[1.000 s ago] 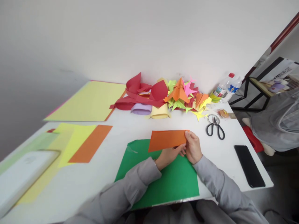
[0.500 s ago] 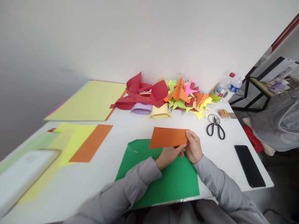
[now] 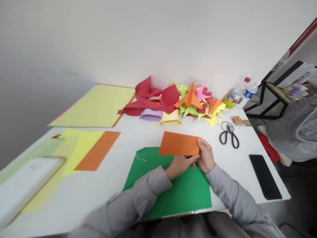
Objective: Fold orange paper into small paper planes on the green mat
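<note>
Both my hands hold a folded orange paper rectangle (image 3: 178,143) just above the table. My left hand (image 3: 180,165) pinches its lower edge from underneath, fingers closed. My right hand (image 3: 205,156) grips its right end, thumb on top. Under my hands lies a green paper sheet (image 3: 173,191) on the white table (image 3: 128,138).
A heap of folded coloured paper figures (image 3: 178,102) sits by the wall. Black scissors (image 3: 229,135) and a black phone (image 3: 264,177) lie to the right, two water bottles (image 3: 241,91) behind them. Yellow and orange sheets (image 3: 91,148) lie left. A person in grey (image 3: 292,132) sits far right.
The orange paper's left end has tilted up and back slightly in my hands. Both hands stay almost where they were.
</note>
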The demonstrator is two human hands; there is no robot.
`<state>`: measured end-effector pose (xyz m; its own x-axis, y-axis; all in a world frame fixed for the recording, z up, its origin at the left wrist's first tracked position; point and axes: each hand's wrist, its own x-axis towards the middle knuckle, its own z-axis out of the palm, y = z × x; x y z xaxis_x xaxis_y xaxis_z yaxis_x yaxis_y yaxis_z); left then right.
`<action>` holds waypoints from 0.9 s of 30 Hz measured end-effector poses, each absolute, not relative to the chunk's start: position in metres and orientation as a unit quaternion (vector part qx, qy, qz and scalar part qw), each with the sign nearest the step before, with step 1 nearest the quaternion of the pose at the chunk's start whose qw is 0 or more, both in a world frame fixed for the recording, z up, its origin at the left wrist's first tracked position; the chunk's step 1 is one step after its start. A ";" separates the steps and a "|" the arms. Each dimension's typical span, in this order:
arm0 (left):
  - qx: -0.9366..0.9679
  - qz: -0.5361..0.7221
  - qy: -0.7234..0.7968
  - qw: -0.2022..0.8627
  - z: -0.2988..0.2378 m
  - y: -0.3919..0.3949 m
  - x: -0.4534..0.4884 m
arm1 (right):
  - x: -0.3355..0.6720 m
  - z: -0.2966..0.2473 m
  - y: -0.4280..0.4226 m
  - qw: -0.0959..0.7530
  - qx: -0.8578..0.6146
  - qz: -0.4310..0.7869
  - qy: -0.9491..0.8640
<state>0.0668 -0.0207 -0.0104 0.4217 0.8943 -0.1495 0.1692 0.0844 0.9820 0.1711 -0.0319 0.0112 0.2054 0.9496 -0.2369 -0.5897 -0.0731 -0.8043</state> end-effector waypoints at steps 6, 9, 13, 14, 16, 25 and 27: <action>0.572 0.297 0.447 0.620 -0.006 -0.019 0.066 | 0.170 0.012 -0.033 0.643 -0.423 0.600 -0.218; 0.518 0.312 0.419 0.677 -0.007 -0.017 0.067 | 0.174 0.010 -0.030 0.657 -0.432 0.572 -0.235; 0.492 0.336 0.390 0.702 -0.008 -0.014 0.065 | 0.181 0.005 -0.024 0.691 -0.452 0.502 -0.257; 0.493 0.344 0.389 0.699 -0.008 -0.014 0.064 | 0.183 0.005 -0.023 0.693 -0.453 0.497 -0.260; 0.499 0.357 0.389 0.687 -0.007 -0.013 0.063 | 0.184 0.004 -0.023 0.690 -0.449 0.500 -0.270; 0.503 0.439 0.410 0.622 -0.013 -0.001 0.058 | 0.188 -0.003 -0.025 0.567 -0.442 0.587 -0.372; 0.507 0.435 0.411 0.621 -0.013 0.000 0.056 | 0.189 -0.005 -0.024 0.542 -0.468 0.564 -0.412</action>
